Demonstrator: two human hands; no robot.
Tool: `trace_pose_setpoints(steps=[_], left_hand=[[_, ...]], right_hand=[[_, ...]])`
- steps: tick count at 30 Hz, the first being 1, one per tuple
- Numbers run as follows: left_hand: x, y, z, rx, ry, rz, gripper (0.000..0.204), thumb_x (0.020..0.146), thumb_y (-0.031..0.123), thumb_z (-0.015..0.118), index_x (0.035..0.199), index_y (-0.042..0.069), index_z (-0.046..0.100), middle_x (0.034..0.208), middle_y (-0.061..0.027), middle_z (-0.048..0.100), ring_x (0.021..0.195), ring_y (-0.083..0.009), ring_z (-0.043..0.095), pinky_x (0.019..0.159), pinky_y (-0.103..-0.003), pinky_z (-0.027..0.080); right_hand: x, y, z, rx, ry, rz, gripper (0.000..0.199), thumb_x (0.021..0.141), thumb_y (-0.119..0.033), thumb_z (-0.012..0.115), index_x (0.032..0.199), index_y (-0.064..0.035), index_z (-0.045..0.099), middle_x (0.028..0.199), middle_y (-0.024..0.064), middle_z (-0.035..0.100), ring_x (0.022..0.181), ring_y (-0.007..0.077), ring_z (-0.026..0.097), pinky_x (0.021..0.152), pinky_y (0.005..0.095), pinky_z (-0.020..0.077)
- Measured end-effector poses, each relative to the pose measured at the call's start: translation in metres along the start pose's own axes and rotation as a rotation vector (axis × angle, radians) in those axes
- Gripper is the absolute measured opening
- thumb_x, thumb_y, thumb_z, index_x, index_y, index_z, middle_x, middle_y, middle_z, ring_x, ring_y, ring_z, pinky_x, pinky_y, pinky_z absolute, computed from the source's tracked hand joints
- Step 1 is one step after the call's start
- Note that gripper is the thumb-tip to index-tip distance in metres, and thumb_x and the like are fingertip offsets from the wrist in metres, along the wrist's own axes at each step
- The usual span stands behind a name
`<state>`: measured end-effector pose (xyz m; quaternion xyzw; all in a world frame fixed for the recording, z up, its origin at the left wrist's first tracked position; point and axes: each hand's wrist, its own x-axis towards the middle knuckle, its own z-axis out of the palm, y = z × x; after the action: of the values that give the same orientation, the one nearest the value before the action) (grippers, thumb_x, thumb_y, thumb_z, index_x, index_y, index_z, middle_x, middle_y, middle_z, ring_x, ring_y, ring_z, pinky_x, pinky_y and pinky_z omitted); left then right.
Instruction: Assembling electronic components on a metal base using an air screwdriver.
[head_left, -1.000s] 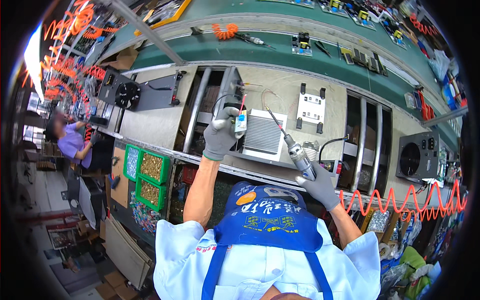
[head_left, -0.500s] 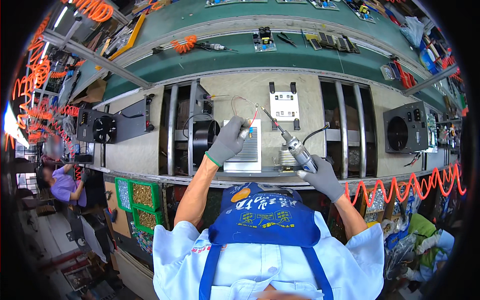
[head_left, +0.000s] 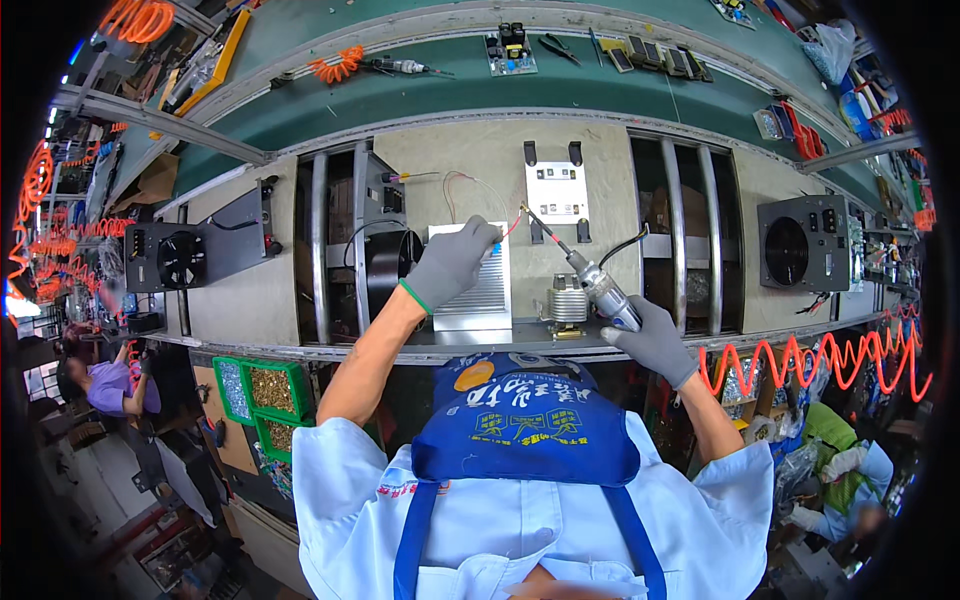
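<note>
My right hand (head_left: 655,345), in a grey glove, is closed round a silver power screwdriver (head_left: 608,297). Its long bit points away from me and to the left, with its tip beside the end of a thin red wire (head_left: 514,226). My gloved left hand (head_left: 455,262) is pinched on that wire above a silver finned heatsink (head_left: 473,318); the fingertips partly hide the hold. Left of the heatsink is a black round fan (head_left: 393,268) in a grey metal housing (head_left: 380,190). A white plate with black brackets (head_left: 560,190) lies beyond the bit.
Silver coiled fins (head_left: 568,303) stand below the screwdriver. Another fan unit (head_left: 800,248) sits at right, one more (head_left: 185,260) at left. Green bins of screws (head_left: 272,390) are at lower left. A red coiled hose (head_left: 810,365) hangs at right. Co-workers are at both sides.
The whole view has shifted slightly, so the bench appears further left and up. Both hands keep their holds, with the bit tip still by the wire's end.
</note>
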<state>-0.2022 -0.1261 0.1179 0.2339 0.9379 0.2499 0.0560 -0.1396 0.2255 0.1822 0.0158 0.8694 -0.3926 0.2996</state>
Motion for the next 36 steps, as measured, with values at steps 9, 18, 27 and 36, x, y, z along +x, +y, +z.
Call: trace_pose_setpoints(steps=[9, 18, 27, 36], left_hand=[[0.022, -0.022, 0.012, 0.276, -0.096, 0.247, 0.032, 0.086, 0.004, 0.06, 0.117, 0.012, 0.059, 0.101, -0.0089, 0.059, 0.075, -0.0295, 0.068, 0.06, -0.041, 0.055], [0.073, 0.012, 0.157, -0.599, 0.018, -0.545, 0.036, 0.09, 0.013, 0.061, 0.125, 0.005, 0.06, 0.103, -0.0232, 0.069, 0.095, -0.0423, 0.068, 0.084, -0.047, 0.054], [0.099, 0.009, 0.217, -0.47, -0.043, -0.772, 0.032, 0.088, 0.015, 0.056, 0.117, 0.004, 0.064, 0.109, -0.0272, 0.069, 0.102, -0.0457, 0.066, 0.089, -0.051, 0.052], [0.111, 0.01, 0.22, -0.276, -0.208, -0.637, 0.026, 0.089, 0.015, 0.06, 0.11, 0.004, 0.071, 0.115, -0.0229, 0.068, 0.104, -0.0362, 0.07, 0.083, -0.046, 0.058]], right_hand=[[0.025, 0.0, -0.026, -0.103, -0.01, 0.013, 0.046, 0.077, -0.032, 0.08, 0.103, 0.0025, 0.066, 0.084, 0.0179, 0.069, 0.076, 0.0249, 0.07, 0.071, 0.0383, 0.0522], [0.101, -0.005, -0.05, -0.712, 0.044, -0.089, 0.041, 0.079, -0.032, 0.075, 0.101, 0.0002, 0.063, 0.096, 0.0223, 0.068, 0.091, 0.0409, 0.068, 0.081, 0.0505, 0.0541], [0.173, -0.018, -0.035, -1.032, -0.058, -0.117, 0.033, 0.077, -0.022, 0.072, 0.1, -0.0004, 0.064, 0.096, 0.0228, 0.068, 0.086, 0.0395, 0.071, 0.077, 0.0481, 0.0578], [0.188, -0.071, -0.008, -1.32, -0.109, -0.172, 0.02, 0.085, -0.013, 0.067, 0.102, -0.0023, 0.07, 0.098, 0.0182, 0.072, 0.09, 0.0326, 0.073, 0.076, 0.0424, 0.0593]])
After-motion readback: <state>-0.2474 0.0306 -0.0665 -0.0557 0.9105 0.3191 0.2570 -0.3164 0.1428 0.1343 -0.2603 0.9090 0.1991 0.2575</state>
